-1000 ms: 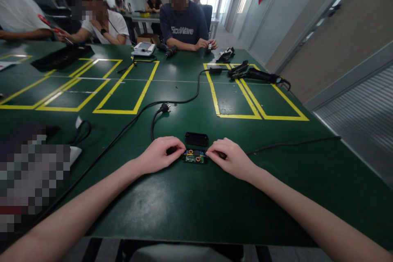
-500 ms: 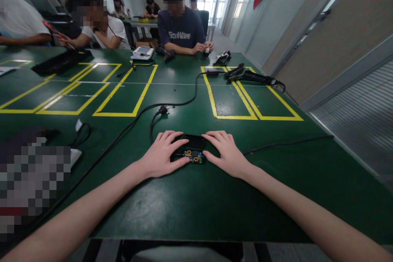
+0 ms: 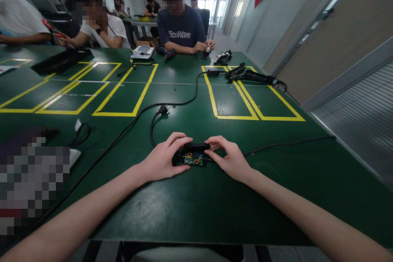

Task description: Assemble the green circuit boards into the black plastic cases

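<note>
Between my hands, a black plastic adapter cover (image 3: 195, 147) is tilted up along the far side of an opened power adapter. A green circuit board (image 3: 193, 159) with copper-coloured ring coils shows in the adapter's lower half. My left hand (image 3: 162, 157) curves round the left end, its fingers on the cover and its thumb beside the lower half. With bent fingers, my right hand (image 3: 231, 158) grips the cover's right end. Its thumb lies near the board's right edge. A black power cord with a plug (image 3: 162, 110) leads from the left side, and another cable (image 3: 285, 141) runs off right.
Yellow tape rectangles (image 3: 216, 110) mark the green table (image 3: 172, 217). A long black cable (image 3: 129, 125) crosses on the left, near a pixelated bundle (image 3: 33, 180). Across the table, a person (image 3: 182, 28) handles a small part near a power drill (image 3: 168, 55). Black parts (image 3: 251, 76) lie far right.
The black cover has lifted and tilted up from lying flat behind the board. My right fingers have closed on its right end, and my left fingers have moved in over its left end.
</note>
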`<state>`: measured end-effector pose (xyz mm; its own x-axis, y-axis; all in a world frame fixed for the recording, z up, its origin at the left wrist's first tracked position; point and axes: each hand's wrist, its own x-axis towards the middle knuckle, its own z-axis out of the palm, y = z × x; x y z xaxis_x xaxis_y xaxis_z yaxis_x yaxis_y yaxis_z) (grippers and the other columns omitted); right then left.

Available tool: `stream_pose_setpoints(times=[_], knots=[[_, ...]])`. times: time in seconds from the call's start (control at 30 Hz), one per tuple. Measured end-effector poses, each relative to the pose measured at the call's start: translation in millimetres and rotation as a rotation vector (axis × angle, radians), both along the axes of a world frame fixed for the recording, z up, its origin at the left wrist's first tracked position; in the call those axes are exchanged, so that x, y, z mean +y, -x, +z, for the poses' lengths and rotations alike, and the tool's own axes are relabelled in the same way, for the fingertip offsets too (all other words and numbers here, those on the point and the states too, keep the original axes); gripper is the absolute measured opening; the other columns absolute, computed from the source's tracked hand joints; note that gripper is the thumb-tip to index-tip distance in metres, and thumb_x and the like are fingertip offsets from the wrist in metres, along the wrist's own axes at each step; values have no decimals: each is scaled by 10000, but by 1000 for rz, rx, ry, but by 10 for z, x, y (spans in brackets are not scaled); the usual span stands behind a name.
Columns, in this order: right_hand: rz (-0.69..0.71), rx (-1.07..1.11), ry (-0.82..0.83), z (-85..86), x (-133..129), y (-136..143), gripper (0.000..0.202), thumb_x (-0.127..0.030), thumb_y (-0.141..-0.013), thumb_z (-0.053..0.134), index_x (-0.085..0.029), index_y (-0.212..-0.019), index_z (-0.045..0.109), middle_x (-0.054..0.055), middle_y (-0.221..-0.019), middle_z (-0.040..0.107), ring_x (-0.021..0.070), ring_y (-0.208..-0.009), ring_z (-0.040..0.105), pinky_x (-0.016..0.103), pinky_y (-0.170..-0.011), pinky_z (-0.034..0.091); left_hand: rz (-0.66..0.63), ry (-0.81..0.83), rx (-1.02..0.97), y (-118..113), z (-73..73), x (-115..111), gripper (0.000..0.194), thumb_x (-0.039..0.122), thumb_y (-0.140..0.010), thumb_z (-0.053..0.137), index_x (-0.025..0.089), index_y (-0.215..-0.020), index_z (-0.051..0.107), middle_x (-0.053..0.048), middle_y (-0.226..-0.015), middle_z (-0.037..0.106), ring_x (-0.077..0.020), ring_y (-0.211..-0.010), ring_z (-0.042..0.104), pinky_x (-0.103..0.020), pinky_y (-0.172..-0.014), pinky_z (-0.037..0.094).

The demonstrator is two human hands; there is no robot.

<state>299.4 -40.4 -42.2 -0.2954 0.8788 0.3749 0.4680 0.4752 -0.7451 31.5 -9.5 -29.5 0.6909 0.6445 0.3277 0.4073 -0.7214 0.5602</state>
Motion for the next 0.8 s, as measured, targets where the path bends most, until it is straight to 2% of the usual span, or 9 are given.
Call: stream_pose_setpoints(times=[0.2, 0.43, 0.5, 0.67, 0.8], knots=[[-15, 92, 10, -30, 2, 49, 99, -302, -965, 668, -229, -1030, 652, 35, -948, 760, 201, -837, 780, 355, -807, 684, -10, 37, 22, -7, -6, 4, 759, 266, -842, 782, 287, -1511, 426, -116, -1435, 538, -267, -1167, 681, -418, -1000, 609], [36, 54, -32, -13, 5, 38, 88, -250, -980, 631, -232, -1063, 655, 38, -979, 752, 193, -855, 768, 342, -808, 671, -34, 36, 0, -14, 25, 16, 669, 270, -855, 778, 258, -1451, 474, -111, -1360, 593, -267, -1176, 672, -412, -1000, 594], [89, 16, -82, 12, -3, 30, 123, -230, -974, 630, -224, -1096, 648, 60, -1006, 748, 203, -890, 757, 350, -812, 656, -45, 27, -3, -15, 36, 19, 585, 262, -849, 787, 237, -1373, 528, -102, -1296, 617, -252, -1119, 684, -392, -961, 596], [250, -90, -213, 89, -21, 12, 123, -247, -951, 685, -203, -1051, 627, 113, -1071, 707, 218, -938, 715, 350, -789, 605, -81, -26, -12, -25, 31, 7, 223, 217, -870, 754, 193, -1057, 636, -73, -1105, 627, -198, -951, 673, -311, -811, 576], [262, -169, -236, 122, -21, 5, 121, -204, -921, 697, -208, -997, 602, 96, -1034, 685, 207, -917, 697, 321, -756, 579, -104, -62, -9, -34, 16, 1, 128, 199, -895, 715, 181, -1000, 644, -89, -1115, 630, -198, -963, 671, -307, -811, 566]])
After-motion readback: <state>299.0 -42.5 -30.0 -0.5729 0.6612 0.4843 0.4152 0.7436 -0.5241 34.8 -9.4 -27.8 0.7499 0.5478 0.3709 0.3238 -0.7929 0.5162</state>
